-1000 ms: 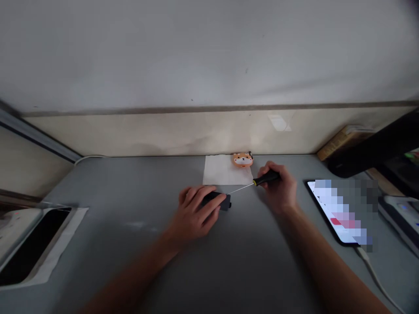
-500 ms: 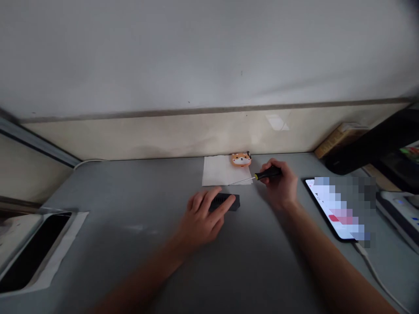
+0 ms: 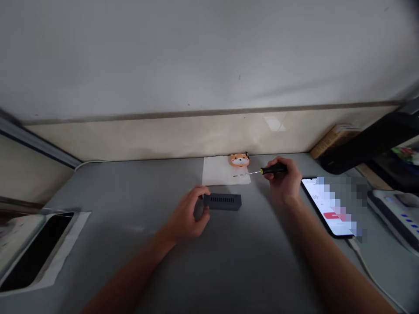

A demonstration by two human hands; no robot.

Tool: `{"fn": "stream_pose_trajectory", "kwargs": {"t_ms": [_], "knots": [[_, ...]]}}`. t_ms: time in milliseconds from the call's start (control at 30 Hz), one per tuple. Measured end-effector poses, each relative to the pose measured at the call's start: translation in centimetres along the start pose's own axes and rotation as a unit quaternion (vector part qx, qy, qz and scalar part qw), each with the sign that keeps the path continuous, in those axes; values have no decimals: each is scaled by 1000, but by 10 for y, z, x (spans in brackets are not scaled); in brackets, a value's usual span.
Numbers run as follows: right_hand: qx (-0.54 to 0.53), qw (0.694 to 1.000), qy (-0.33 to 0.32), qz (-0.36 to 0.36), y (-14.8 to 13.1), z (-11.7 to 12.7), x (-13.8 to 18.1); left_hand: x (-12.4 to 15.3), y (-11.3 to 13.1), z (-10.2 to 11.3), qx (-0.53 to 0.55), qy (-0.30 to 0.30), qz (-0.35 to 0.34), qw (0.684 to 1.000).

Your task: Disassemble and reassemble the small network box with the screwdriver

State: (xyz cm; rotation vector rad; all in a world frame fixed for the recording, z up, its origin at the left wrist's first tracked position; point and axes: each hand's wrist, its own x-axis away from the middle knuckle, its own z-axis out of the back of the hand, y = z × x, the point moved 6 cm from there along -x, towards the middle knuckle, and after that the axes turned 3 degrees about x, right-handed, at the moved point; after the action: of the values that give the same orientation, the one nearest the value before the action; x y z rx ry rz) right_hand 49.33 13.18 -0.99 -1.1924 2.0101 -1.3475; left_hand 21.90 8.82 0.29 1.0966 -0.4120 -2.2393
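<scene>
A dark, flat rectangular box with a row of slots (image 3: 224,201) lies on the grey table. My left hand (image 3: 188,216) has its thumb and fingers closed around the box's left end. In my right hand (image 3: 283,181) is a screwdriver (image 3: 274,169) with a black handle and a yellow collar. Its thin shaft points left, with the tip over a white paper sheet (image 3: 216,172) behind the box. An orange-and-white dog-face case (image 3: 240,160) sits on that paper near the wall.
To the right lies a lit phone (image 3: 322,209) with a white cable (image 3: 366,266) plugged in. Beyond it are a power strip (image 3: 396,218), a black cylinder (image 3: 360,146) and a box-like brown object (image 3: 332,139). At left, a dark-screened device (image 3: 39,253) rests on white paper.
My left hand has moved from on top of the slotted box to its left end, uncovering the slots. My right hand has shifted slightly right with the screwdriver, lifting its tip away from the box.
</scene>
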Motion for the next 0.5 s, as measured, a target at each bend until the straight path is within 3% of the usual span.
{"fn": "stream_pose_trajectory", "kwargs": {"t_ms": [133,500], "knots": [[15,1000,-5,15,1,0,0,2,1,0,-30,-8,-34,999],[3,1000,6,25,-6,-3,4,3,-3,2,-30,-28,-37,998]]}}
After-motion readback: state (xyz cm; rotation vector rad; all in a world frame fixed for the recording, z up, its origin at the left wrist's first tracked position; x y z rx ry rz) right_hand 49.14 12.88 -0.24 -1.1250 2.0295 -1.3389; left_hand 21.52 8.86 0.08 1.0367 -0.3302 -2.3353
